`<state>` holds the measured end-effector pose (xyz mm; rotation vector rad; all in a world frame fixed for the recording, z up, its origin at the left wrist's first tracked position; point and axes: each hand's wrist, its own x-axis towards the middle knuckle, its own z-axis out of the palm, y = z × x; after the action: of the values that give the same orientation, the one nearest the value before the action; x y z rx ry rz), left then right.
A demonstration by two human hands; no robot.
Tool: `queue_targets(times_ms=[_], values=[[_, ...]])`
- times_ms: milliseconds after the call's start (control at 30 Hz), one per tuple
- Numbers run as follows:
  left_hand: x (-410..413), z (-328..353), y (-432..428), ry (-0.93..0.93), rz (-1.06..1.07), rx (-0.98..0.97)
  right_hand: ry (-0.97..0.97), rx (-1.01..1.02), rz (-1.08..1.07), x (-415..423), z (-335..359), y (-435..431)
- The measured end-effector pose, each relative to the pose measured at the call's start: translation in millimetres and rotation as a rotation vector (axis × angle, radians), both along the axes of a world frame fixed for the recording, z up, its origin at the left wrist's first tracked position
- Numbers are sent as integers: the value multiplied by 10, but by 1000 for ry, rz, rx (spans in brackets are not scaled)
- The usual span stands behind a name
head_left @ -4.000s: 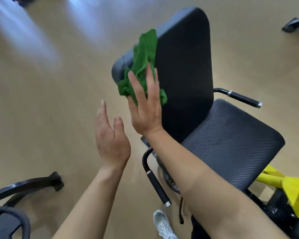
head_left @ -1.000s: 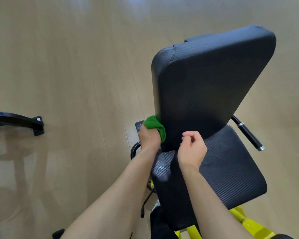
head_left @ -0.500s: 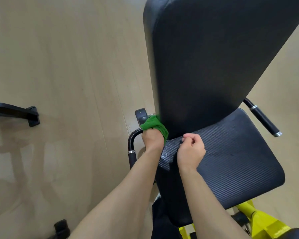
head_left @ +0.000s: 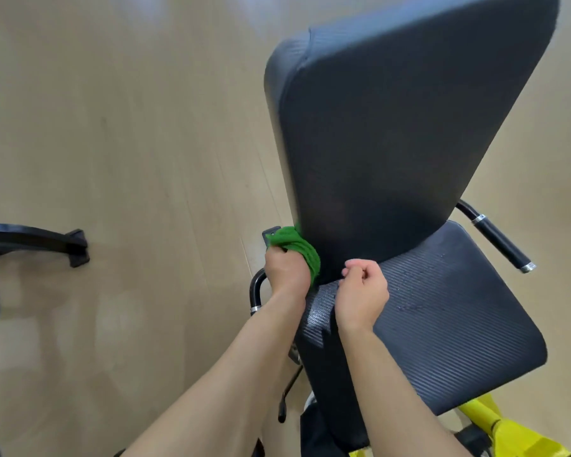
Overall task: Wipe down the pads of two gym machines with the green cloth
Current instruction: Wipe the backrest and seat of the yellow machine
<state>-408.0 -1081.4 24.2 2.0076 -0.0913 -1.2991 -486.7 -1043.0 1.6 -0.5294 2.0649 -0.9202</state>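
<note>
cloth, green, bunched in the left hand, slants along the lower left edge of the upright back pad; right hand, an empty fist, over the seat pad; black handle under the left wrist.

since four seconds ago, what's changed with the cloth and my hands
The green cloth went from the right hand, high on the back pad, to the left hand, which grips it low at the pad's left edge. The right hand is now curled and empty. The seat pad stayed put.
</note>
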Motion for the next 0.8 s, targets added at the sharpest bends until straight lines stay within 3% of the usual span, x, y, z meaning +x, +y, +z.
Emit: queue_targets(times_ms=[200,400,500,633,800], values=[[210,841,-400,-152,-22,-267,-45,-152,-37,206,856,-340],[358,1689,-672,-416,-187,-413,-29,-366,-50,228,1723,-623],[376,1925,-730,-600,-355,-540,41,-526,59,124,2089,-774],[255,2243,-917,-938,-741,-593,256,-692,310,-11,2395,-1027],[-250,2416,-1356,-956,-1079,-689,304,-631,573,-319,2607,-1407]])
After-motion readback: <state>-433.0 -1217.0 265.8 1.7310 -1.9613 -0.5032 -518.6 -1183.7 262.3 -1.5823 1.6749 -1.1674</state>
